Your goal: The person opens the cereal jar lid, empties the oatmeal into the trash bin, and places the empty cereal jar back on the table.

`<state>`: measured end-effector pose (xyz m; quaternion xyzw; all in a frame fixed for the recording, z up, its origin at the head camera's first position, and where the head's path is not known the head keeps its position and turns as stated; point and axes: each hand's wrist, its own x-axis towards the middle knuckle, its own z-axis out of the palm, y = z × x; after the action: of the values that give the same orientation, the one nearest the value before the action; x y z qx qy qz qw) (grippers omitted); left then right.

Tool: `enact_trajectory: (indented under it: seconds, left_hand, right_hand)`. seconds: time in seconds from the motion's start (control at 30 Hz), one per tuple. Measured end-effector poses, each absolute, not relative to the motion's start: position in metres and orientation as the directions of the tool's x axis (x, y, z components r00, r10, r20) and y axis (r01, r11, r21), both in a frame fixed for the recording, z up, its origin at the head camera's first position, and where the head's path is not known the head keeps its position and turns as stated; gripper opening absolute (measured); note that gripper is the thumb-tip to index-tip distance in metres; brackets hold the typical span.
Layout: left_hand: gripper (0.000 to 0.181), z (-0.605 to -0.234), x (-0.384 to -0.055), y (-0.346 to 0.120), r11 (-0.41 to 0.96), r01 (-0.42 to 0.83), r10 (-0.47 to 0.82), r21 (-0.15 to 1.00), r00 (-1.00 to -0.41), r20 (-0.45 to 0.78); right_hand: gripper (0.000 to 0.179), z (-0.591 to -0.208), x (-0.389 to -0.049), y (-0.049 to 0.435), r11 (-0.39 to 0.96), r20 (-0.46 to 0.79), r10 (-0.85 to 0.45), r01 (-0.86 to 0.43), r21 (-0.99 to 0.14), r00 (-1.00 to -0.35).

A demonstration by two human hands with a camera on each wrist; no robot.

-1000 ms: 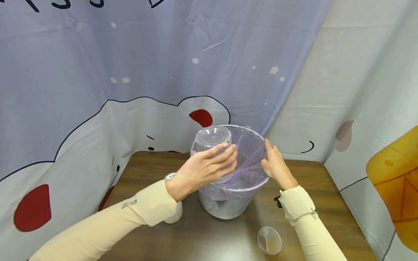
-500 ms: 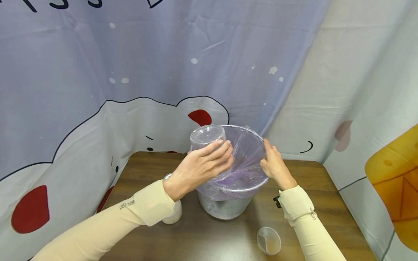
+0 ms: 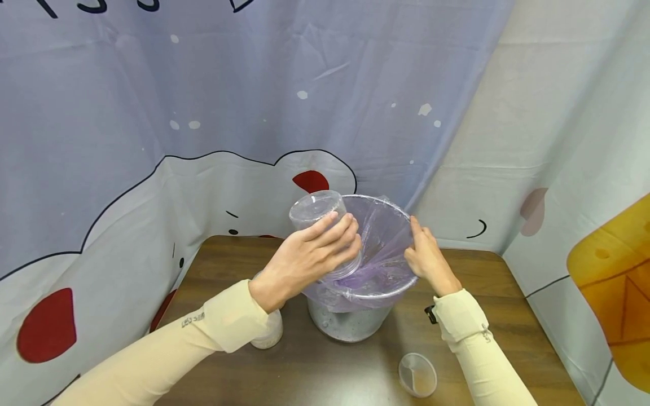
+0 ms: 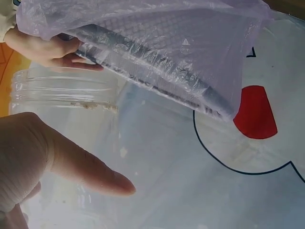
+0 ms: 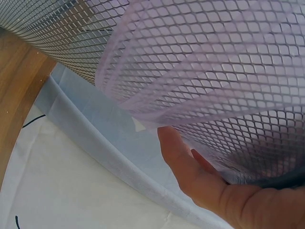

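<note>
My left hand (image 3: 312, 256) grips a clear plastic jar (image 3: 316, 206), bottom up and tilted, over the left side of a silver mesh trash can (image 3: 350, 324). In the left wrist view, tan crumbs cling near the threaded neck of the jar (image 4: 64, 90), and the thumb lies across its side. A thin purple trash bag (image 3: 386, 239) lines the can and folds over its rim. On the can's right, my right hand (image 3: 427, 256) holds the rim through the bag. The right wrist view shows its thumb (image 5: 183, 167) against the bagged mesh wall.
A round clear lid (image 3: 417, 375) lies on the brown wooden table (image 3: 325, 378) at the front right. Partly hidden behind my left wrist stands a container with pale contents (image 3: 269, 334). A printed curtain (image 3: 244, 186) hangs close behind the table.
My left hand has shifted slightly left with the jar, and the jar's bottom now leans further left. The right hand stays at the rim.
</note>
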<state>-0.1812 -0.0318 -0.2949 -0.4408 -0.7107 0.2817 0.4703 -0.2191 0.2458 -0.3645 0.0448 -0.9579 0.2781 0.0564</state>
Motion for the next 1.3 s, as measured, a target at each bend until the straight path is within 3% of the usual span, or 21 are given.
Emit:
enact_trajectory:
  seconds: [0.2,0.43,0.93,1.17,1.3]
  left_hand:
    - [0.043,-0.285,-0.179,-0.035,0.504,0.348,0.862,-0.791,-0.140,0.487]
    - [0.045,-0.294,-0.184,-0.038,0.547,0.405,0.835,-0.733,-0.202,0.512]
    - [0.056,-0.301,-0.193,-0.044,0.620,0.480,0.771,-0.620,-0.228,0.595]
    - [0.062,-0.301,-0.193,-0.047,0.650,0.497,0.747,-0.575,-0.279,0.603]
    - [0.057,-0.302,-0.193,-0.048,0.665,0.522,0.725,-0.534,-0.281,0.629]
  right_hand:
    - [0.075,-0.365,-0.220,0.247,0.843,0.142,-0.055,-0.122,-0.524,-0.988]
    - [0.075,-0.365,-0.220,0.246,0.841,0.130,-0.050,-0.112,-0.530,-0.990]
    - [0.074,-0.364,-0.219,0.246,0.840,0.146,-0.052,-0.122,-0.528,-0.988]
    - [0.075,-0.363,-0.219,0.245,0.840,0.132,-0.052,-0.115,-0.531,-0.990]
    - [0.075,-0.363,-0.219,0.246,0.840,0.126,-0.052,-0.112,-0.530,-0.991]
